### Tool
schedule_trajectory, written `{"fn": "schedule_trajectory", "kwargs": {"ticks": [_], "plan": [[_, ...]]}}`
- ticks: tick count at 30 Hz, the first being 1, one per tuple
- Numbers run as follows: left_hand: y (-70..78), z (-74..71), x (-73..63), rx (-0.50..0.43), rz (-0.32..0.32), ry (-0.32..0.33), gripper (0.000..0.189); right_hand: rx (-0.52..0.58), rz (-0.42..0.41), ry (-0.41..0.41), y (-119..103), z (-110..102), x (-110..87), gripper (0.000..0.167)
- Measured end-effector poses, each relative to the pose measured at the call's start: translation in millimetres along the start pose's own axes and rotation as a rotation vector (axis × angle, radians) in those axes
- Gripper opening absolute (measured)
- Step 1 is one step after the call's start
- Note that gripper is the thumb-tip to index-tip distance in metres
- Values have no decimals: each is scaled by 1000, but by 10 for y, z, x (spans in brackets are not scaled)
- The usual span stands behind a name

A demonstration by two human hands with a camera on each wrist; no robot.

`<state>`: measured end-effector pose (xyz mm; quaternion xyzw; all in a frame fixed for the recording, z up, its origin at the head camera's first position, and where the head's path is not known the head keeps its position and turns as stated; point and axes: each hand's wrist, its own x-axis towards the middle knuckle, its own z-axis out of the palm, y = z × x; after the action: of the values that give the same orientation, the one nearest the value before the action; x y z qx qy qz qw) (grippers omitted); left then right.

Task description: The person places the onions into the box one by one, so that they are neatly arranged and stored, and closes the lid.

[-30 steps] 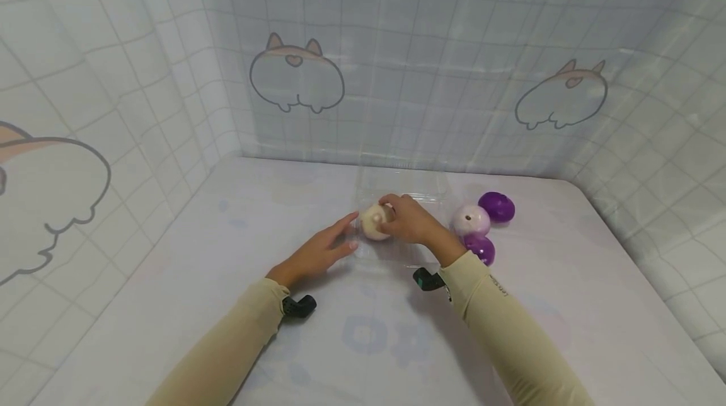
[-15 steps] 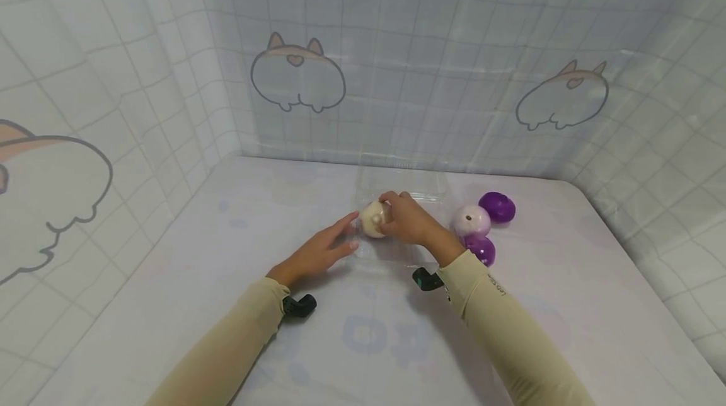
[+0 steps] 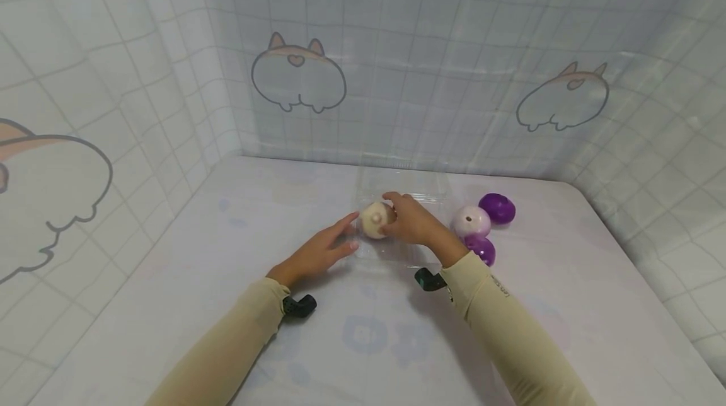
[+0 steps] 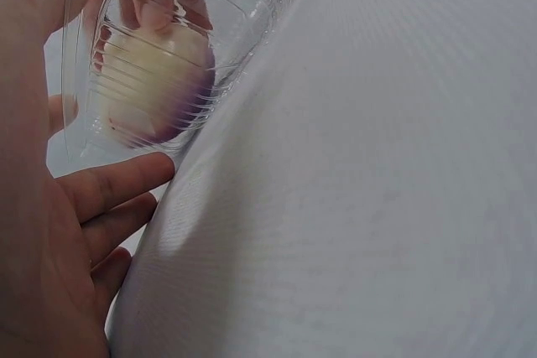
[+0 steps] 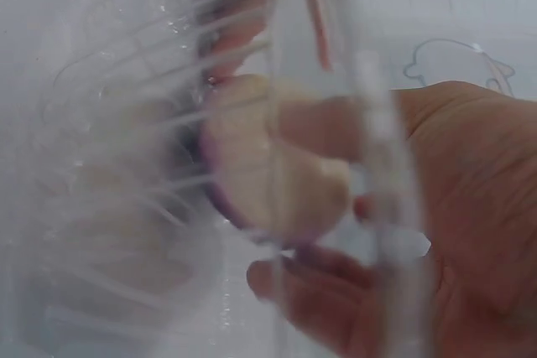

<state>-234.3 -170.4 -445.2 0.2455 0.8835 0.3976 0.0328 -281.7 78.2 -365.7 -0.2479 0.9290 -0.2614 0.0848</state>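
A round cream ball with a small nub and a purple underside point(image 3: 374, 220), much like a turnip, is inside a clear plastic clamshell box point(image 3: 397, 261), near its left end. My right hand point(image 3: 414, 220) reaches in from the right and holds the ball between thumb and fingers. Through the box wall in the right wrist view, the thumb lies across the ball point(image 5: 277, 182) with fingers below. My left hand point(image 3: 319, 253) stands at the box's left wall, its fingers extended and spread around that end. In the left wrist view the ball point(image 4: 159, 81) shows behind the ribbed plastic.
Right of the box sit a pinkish-white ball with a dark spot point(image 3: 471, 221), a glossy purple ball point(image 3: 497, 208) behind it and another purple ball point(image 3: 482, 250) in front, partly behind my right sleeve. The box's open lid point(image 3: 403, 180) lies toward the grid-patterned back curtain point(image 3: 425, 78).
My right hand has shifted slightly right, so more of the ball's face shows. The ball stays at the box's left end. My left hand has not moved.
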Motion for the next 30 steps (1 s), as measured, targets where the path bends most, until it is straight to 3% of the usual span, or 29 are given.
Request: {"fn": "schedule_trajectory", "kwargs": {"ticks": [11, 17, 24, 30], "plan": [[-4, 8, 6, 0, -7, -2, 70, 49, 7, 36, 131, -125, -88, 73], [18, 13, 14, -1, 18, 0, 71, 147, -13, 117, 203, -188, -248, 60], [34, 17, 21, 3, 2, -3, 70, 282, -19, 244, 255, -218, -416, 52], [29, 22, 9, -6, -44, -10, 71, 278, -21, 279, 280, -220, -493, 47]]}}
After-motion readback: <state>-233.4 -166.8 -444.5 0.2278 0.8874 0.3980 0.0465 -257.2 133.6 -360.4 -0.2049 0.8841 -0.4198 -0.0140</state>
